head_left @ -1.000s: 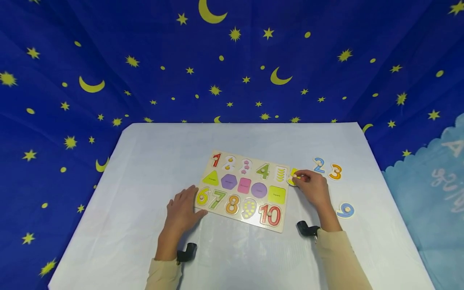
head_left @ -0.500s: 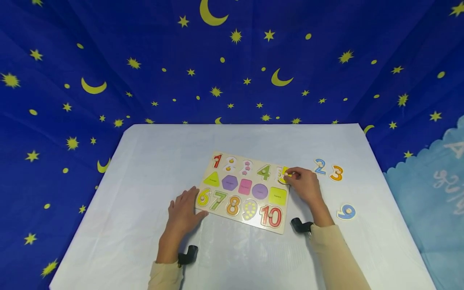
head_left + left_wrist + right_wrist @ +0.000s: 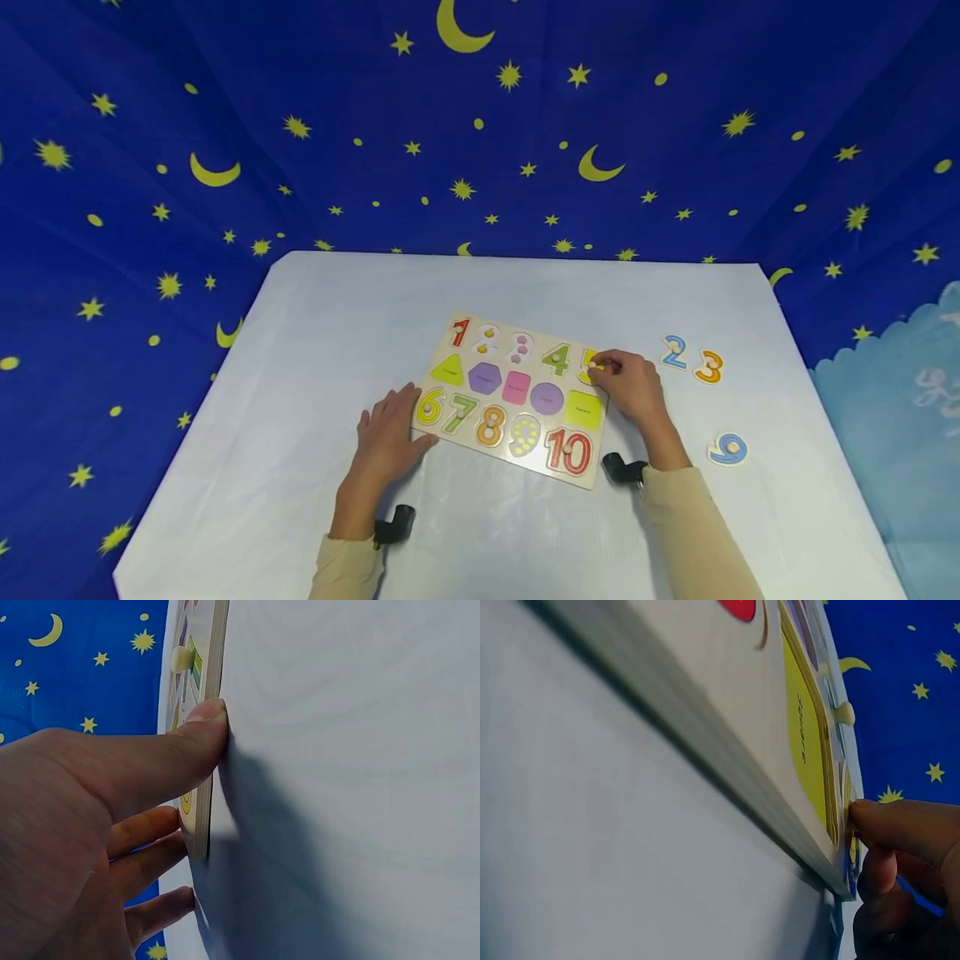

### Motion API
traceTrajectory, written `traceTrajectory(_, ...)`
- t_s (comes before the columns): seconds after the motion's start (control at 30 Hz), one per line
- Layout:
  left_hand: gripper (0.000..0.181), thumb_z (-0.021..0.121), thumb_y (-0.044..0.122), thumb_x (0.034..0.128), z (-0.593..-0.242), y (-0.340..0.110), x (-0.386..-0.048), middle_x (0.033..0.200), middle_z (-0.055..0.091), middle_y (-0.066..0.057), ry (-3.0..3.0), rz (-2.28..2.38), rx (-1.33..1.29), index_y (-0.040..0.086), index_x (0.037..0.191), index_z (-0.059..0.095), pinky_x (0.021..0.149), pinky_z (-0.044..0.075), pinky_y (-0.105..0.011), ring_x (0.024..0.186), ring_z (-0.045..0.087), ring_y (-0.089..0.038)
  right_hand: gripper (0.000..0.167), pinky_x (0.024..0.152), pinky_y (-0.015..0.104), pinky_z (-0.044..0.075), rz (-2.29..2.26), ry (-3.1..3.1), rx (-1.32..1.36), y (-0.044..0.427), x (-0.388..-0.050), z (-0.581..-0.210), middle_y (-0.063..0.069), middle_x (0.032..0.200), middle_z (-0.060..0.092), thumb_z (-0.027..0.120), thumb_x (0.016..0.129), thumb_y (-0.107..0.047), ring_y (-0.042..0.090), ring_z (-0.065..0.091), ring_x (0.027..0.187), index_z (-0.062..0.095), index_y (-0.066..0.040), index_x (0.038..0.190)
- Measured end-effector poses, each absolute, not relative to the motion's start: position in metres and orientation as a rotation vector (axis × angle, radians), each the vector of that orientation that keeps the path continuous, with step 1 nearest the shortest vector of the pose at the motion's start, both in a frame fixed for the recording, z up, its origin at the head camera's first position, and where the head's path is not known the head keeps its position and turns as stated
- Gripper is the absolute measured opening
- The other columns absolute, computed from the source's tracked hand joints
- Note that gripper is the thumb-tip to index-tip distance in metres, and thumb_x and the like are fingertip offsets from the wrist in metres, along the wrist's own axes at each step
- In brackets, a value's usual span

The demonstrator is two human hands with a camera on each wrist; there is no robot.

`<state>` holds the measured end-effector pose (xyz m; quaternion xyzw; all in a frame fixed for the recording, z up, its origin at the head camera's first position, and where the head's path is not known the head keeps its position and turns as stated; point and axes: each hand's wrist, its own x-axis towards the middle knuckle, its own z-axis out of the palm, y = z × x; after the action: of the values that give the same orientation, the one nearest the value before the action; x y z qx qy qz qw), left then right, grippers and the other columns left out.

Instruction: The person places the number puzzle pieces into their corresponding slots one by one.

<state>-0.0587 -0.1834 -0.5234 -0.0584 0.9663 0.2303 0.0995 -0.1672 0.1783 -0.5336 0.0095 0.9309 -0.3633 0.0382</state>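
Observation:
In the head view a wooden number puzzle board (image 3: 537, 348) lies at a slant on the white table. My left hand (image 3: 388, 437) rests at its near left corner, thumb (image 3: 196, 742) against the near edge and fingers along the left side. My right hand (image 3: 633, 387) pinches the yellow number 5 piece (image 3: 587, 372) at the upper right slot. Fingertips cover part of that piece, so whether it lies flush is hard to tell. Pieces 1, 4, 6, 7, 8 and 10 are in the board; slots 2, 3 and 9 show printed pictures.
To the right of the board lie a blue 2 (image 3: 674, 352), an orange 3 (image 3: 708, 367) and, nearer, a blue 9 (image 3: 727, 449). Beyond the table (image 3: 360, 292) hangs a blue star-patterned cloth (image 3: 517, 125). Each wrist carries a black camera.
My right hand has carried the yellow 5 left, from beside the board onto its upper right slot. The left hand has stayed at the corner. The head view has shifted slightly.

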Motion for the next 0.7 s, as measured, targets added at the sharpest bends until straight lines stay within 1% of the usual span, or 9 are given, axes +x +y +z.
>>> traceTrajectory(0.43,0.084,0.079,0.032,0.0791,-0.5212,-0.1828,-0.0626,0.155,0.027,-0.009,2.863,0.67,-0.153,0.012,0.148,0.035,0.108,0.005,-0.065,0.142,0.017,-0.036,0.025,0.049,0.031,0.037,-1.053,2.88,0.035,0.1805,-0.1667,-0.5329,0.003,0.072,0.06,0.07,0.085,-0.027,0.019,0.05,0.057,0.072,-0.01,0.104)
traceTrajectory(0.6,0.084,0.079,0.031,0.0791,-0.5214,-0.1835,-0.0623,0.155,0.027,-0.009,2.849,0.682,-0.157,0.011,0.147,0.035,0.107,0.005,-0.066,0.142,0.016,-0.037,0.026,0.05,0.031,0.038,-1.052,2.864,0.021,0.1797,-0.1653,-0.532,0.004,0.074,0.06,0.07,0.085,-0.027,0.019,0.05,0.058,0.071,-0.01,0.105)
traceTrajectory(0.7,0.084,0.079,0.031,0.0792,-0.5238,-0.1832,-0.0618,0.155,0.027,-0.009,2.841,0.689,-0.161,0.011,0.148,0.035,0.107,0.004,-0.066,0.142,0.016,-0.036,0.029,0.05,0.031,0.038,-1.061,2.849,0.025,0.1825,-0.1639,-0.5315,0.003,0.074,0.059,0.07,0.085,-0.03,0.019,0.05,0.059,0.07,-0.01,0.107)
